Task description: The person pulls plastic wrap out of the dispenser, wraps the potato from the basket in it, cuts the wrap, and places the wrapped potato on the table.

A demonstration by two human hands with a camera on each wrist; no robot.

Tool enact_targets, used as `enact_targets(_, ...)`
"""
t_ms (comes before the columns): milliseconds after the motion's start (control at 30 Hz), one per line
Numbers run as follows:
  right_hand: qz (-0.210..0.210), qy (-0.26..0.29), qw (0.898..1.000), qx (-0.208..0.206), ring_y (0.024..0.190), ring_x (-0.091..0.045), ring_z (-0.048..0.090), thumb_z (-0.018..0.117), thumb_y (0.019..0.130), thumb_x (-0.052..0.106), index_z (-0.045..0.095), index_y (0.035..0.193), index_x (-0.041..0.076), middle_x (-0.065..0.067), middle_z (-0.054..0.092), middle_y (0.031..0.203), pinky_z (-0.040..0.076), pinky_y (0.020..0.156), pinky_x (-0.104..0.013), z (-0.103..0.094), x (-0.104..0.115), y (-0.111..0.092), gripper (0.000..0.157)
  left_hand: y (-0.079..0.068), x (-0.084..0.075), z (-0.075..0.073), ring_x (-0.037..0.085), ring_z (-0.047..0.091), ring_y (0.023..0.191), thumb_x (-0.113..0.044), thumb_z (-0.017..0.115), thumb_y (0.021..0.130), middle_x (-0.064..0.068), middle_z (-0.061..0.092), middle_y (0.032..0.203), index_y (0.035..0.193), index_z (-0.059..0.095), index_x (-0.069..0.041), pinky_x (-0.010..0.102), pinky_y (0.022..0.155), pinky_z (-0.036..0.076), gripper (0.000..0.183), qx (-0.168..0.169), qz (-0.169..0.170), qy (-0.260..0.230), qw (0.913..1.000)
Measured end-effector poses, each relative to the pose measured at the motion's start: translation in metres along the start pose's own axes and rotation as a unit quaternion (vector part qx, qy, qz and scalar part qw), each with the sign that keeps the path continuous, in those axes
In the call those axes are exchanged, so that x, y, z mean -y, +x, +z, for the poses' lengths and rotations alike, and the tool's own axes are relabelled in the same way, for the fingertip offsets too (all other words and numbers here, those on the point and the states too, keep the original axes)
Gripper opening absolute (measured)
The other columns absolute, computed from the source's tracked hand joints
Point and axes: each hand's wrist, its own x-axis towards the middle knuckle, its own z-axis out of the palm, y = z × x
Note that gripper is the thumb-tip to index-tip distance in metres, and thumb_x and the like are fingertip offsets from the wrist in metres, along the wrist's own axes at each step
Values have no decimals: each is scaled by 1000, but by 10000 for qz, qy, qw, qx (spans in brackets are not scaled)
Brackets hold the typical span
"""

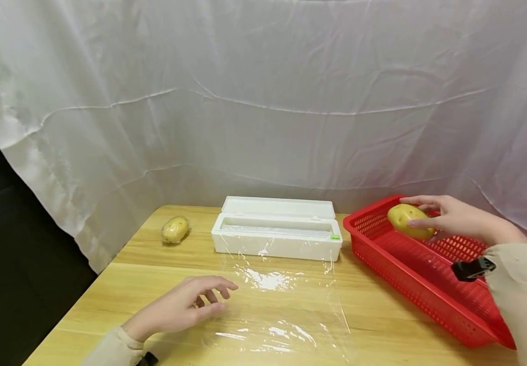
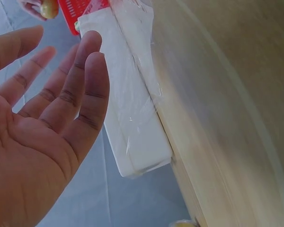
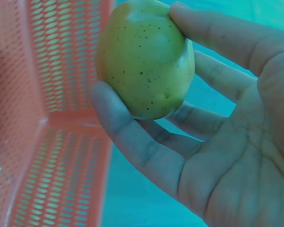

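My right hand (image 1: 457, 219) grips a yellow potato (image 1: 407, 219) above the far end of the red basket (image 1: 421, 300). In the right wrist view, the fingers and thumb curve around the dark-speckled potato (image 3: 144, 61). Over the table my left hand (image 1: 185, 305) is held with loosely bent fingers and nothing in it, beside a sheet of clear plastic wrap (image 1: 286, 300). That sheet runs from the white wrap box (image 1: 277, 244), whose lid stands raised, toward the table's front. In the left wrist view the palm and relaxed fingers (image 2: 94, 85) show.
Another potato (image 1: 175, 230), covered in clear wrap, lies at the table's back left. A green slider (image 1: 335, 237) sits on the box's right end. Behind the wooden table (image 1: 130, 284) hangs a pale curtain (image 1: 263, 142).
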Motion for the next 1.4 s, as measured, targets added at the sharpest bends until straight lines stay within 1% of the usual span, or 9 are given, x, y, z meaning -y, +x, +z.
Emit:
enact_targets(267, -805, -660, 9926, -630, 95, -2, 69, 76, 100, 18, 50, 157, 12, -17, 66, 135, 64, 72, -31, 11, 37, -30, 63, 1, -3, -3, 3, 71, 99, -19, 67, 108, 12, 74, 122, 141, 65, -16, 25, 75, 61, 34, -21, 44, 118, 9999)
enact_targets(433, -1435, -1068, 9797, -909, 99, 0, 66, 81, 97, 21, 56, 154, 25, 1, 70, 126, 57, 79, -22, 34, 70, -45, 63, 3, -2, -4, 3, 72, 98, -18, 67, 108, 12, 74, 122, 141, 65, -18, 25, 75, 62, 33, -29, 109, 150, 9998)
enact_targets(533, -1783, -1056, 9744, -870, 102, -3, 63, 82, 97, 26, 56, 153, 33, 10, 68, 125, 54, 80, -22, 55, 90, -48, 62, 2, -2, -3, 3, 72, 98, -17, 67, 107, 12, 74, 121, 140, 66, -17, 25, 74, 61, 32, -37, 153, 168, 9997)
enact_targets(667, -2121, -809, 9718, -639, 107, -3, 63, 81, 98, 29, 57, 152, 30, 14, 70, 124, 56, 81, -23, 85, 107, -44, 59, 1, -2, -1, 3, 72, 98, -16, 66, 108, 12, 75, 120, 140, 65, -14, 24, 73, 61, 32, -6, 220, 174, 9996)
enact_targets(800, -2364, -773, 9678, -388, 112, -5, 66, 79, 99, 33, 57, 153, 19, 10, 72, 126, 58, 85, -25, 110, 115, -32, 60, -1, -2, 0, 3, 72, 98, -16, 66, 108, 12, 75, 120, 140, 65, -14, 24, 72, 61, 33, -7, 243, 140, 9996)
enact_targets(900, -2462, -758, 9662, -106, 107, -8, 66, 78, 100, 38, 56, 153, 13, 4, 72, 127, 57, 85, -28, 128, 119, -19, 62, -4, -2, 0, 2, 71, 97, -15, 67, 107, 12, 74, 119, 140, 65, -14, 24, 71, 61, 33, -68, 234, 138, 9996)
enact_targets(1067, -2449, -431, 9674, 478, 106, -14, 68, 77, 100, 38, 57, 149, 8, -2, 71, 126, 59, 82, -27, 157, 124, 0, 61, -6, 0, 1, 2, 71, 96, -13, 67, 106, 12, 75, 118, 140, 65, -16, 24, 70, 60, 33, -138, 363, 216, 9990)
enact_targets(1167, -2523, -381, 9641, 737, 117, -19, 69, 76, 101, 37, 57, 149, 6, -4, 70, 133, 60, 89, -27, 174, 126, 10, 60, -4, 2, 1, 1, 71, 96, -12, 68, 106, 12, 75, 117, 139, 65, -17, 23, 70, 60, 34, -136, 420, 228, 9988)
enact_targets(1400, -2380, -506, 9625, 1202, 124, -19, 66, 74, 101, 40, 58, 149, 9, 0, 68, 136, 56, 105, -35, 206, 136, 30, 59, -3, 4, 2, 1, 71, 95, -13, 68, 106, 12, 76, 116, 138, 66, -12, 23, 69, 60, 33, -126, 406, 214, 9989)
